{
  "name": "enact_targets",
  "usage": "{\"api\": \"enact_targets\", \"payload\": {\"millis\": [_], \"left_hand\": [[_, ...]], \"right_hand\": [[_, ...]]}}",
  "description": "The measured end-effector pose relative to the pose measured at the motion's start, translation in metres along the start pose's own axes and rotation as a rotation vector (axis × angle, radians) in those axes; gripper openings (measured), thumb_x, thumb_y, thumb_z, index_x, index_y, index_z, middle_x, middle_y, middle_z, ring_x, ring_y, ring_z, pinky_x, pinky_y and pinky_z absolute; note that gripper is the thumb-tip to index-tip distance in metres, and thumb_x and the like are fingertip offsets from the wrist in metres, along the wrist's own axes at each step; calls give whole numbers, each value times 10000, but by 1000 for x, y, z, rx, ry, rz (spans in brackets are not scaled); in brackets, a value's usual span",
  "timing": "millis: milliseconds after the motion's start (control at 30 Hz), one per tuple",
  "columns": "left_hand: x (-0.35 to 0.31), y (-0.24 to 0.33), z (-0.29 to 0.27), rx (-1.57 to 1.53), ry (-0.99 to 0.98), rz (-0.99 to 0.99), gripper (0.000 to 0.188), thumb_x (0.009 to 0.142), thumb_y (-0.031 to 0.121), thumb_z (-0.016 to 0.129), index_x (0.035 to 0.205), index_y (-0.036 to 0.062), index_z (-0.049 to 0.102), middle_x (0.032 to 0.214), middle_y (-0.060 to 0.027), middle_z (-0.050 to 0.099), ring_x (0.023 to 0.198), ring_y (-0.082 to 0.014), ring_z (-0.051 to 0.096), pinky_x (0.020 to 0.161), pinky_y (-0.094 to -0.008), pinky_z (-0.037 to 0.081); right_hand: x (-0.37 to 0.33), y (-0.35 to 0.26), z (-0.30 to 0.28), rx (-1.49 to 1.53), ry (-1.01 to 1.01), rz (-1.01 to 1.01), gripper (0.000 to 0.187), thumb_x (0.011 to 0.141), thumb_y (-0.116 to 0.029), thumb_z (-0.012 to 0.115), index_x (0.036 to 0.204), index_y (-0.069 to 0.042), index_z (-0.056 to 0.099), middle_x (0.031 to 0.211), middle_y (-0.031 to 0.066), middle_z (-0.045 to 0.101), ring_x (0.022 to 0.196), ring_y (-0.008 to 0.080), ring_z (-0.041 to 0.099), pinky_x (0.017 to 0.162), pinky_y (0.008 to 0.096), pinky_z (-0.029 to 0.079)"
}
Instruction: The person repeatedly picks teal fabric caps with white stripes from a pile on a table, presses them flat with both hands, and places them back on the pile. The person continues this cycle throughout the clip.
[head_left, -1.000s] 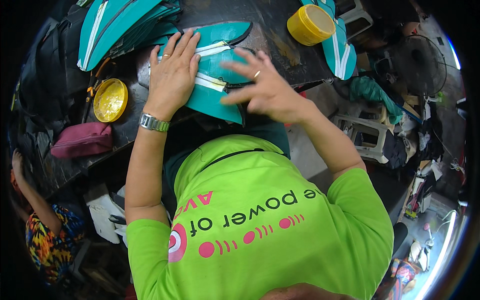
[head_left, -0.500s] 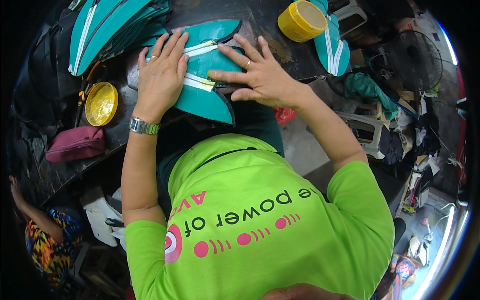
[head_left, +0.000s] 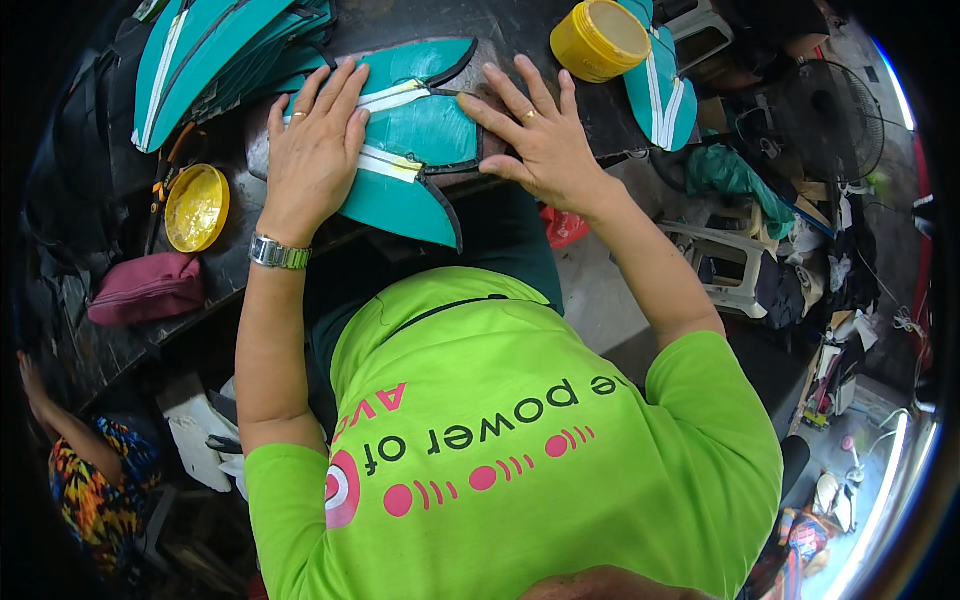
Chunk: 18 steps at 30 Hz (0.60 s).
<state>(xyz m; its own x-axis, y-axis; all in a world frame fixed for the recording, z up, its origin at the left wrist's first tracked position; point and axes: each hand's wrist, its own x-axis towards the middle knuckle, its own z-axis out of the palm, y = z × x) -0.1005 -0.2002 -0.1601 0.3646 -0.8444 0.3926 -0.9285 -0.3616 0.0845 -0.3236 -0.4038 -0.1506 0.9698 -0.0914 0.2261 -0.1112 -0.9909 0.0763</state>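
Note:
A teal cut-out panel [head_left: 440,125] with white strips and black trimmed edges lies on a dark worktable [head_left: 400,18]. It splits into several pointed lobes toward the right. My left hand [head_left: 318,150] rests flat across its left part, fingers stretched and slightly apart. At the panel's right edge is my right hand [head_left: 545,135], its fingers spread wide and the index fingertip by the black trim. Neither hand grips anything. Beneath the panel, part of a greyish slab [head_left: 258,145] shows; the rest is covered.
Stacked teal panels [head_left: 235,60] lie at the far left. A yellow tub [head_left: 600,40] stands at the far right beside another teal piece [head_left: 660,95]. Left of me are a yellow lid [head_left: 197,208] and a maroon pouch [head_left: 147,288]. A co-worker's arm [head_left: 85,445] shows at lower left.
My right hand has slid right, off the panel's middle to its right edge, uncovering more of the teal surface. My left hand stays pressed on the panel.

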Motion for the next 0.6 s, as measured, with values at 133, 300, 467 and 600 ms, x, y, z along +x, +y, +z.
{"api": "enact_targets", "payload": {"millis": [133, 300, 467, 600], "left_hand": [[0, 0, 1, -5, 8, 4, 472, 1049, 310, 433, 1505, 191, 457, 1568, 14, 440, 1438, -199, 383, 1174, -509, 249], [0, -1, 1, -1, -2, 12, 472, 1050, 310, 430, 1506, 193, 455, 1569, 12, 438, 1440, -201, 381, 1173, -510, 249], [0, -3, 2, -4, -3, 20, 472, 1055, 320, 419, 1508, 192, 453, 1573, 11, 432, 1442, -204, 378, 1173, -513, 246], [-1, -2, 1, -1, -5, 14, 474, 1056, 325, 417, 1508, 188, 453, 1573, 10, 432, 1444, -203, 375, 1174, -511, 245]], "right_hand": [[-17, -13, -8, 216, -8, 9, 655, 945, -708, 400, 1519, -394, 429, 1656, 54, 264, 1539, 339, 155, 1179, 691, 48], [-12, -11, -4, 354, 21, 12, 564, 970, -678, 397, 1473, -439, 486, 1662, 62, 249, 1546, 359, 93, 1172, 695, 0], [9, 1, 8, 156, 40, 48, 534, 983, -662, 396, 1468, -458, 482, 1670, 67, 230, 1552, 356, 70, 1175, 694, -7], [5, 0, 3, 254, -27, 26, 560, 974, -691, 369, 1481, -472, 457, 1674, 91, 205, 1553, 368, 50, 1183, 686, -4]]}}
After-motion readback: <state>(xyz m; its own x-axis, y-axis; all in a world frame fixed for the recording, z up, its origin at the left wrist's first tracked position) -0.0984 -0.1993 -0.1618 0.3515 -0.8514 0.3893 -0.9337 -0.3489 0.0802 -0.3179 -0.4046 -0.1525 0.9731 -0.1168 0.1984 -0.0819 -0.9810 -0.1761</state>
